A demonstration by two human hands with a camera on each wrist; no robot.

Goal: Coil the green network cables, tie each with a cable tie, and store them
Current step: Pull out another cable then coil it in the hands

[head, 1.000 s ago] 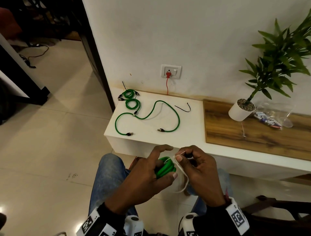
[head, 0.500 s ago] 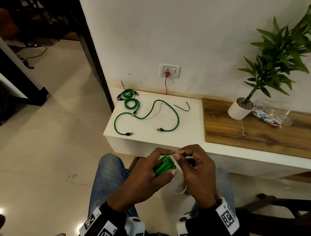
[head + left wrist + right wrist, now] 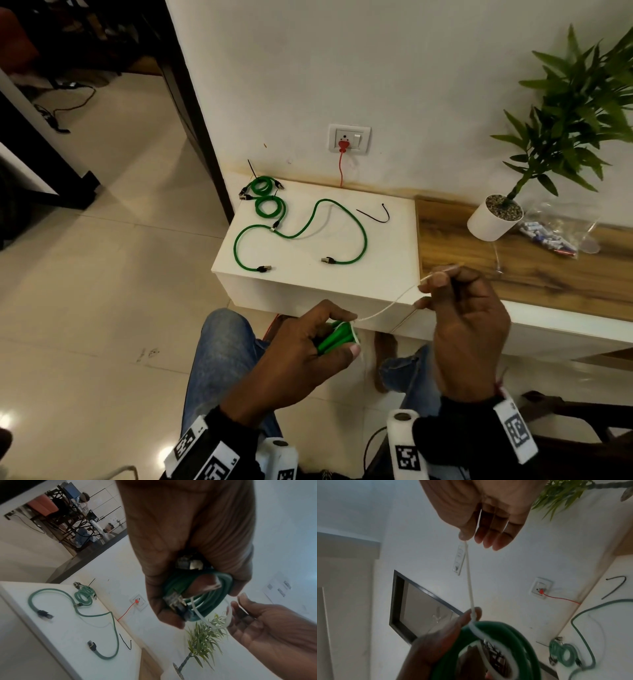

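Note:
My left hand (image 3: pixel 308 346) grips a coiled green cable (image 3: pixel 334 340) over my lap, fingers curled round the coil (image 3: pixel 202 596). A white cable tie (image 3: pixel 387 306) loops round the coil (image 3: pixel 489 641) and runs taut up to my right hand (image 3: pixel 445 284), which pinches its free end (image 3: pixel 465 539) between thumb and forefinger. On the white table top (image 3: pixel 387 246) lie two coiled green cables (image 3: pixel 262 185) (image 3: pixel 270 206), one loose green cable (image 3: pixel 342 212) with both plugs showing, and a black cable tie (image 3: pixel 375 215).
A wooden shelf (image 3: pixel 531 277) to the right carries a white potted plant (image 3: pixel 493 219) and a clear bag of small parts (image 3: pixel 555 233). A red cord (image 3: pixel 341 168) hangs from the wall socket (image 3: pixel 349 138). My knees are under the hands; tiled floor lies to the left.
My right hand has pulled the white tie's end up and to the right, away from the coil, so the tie's loop has tightened. The left hand kept its hold on the coil.

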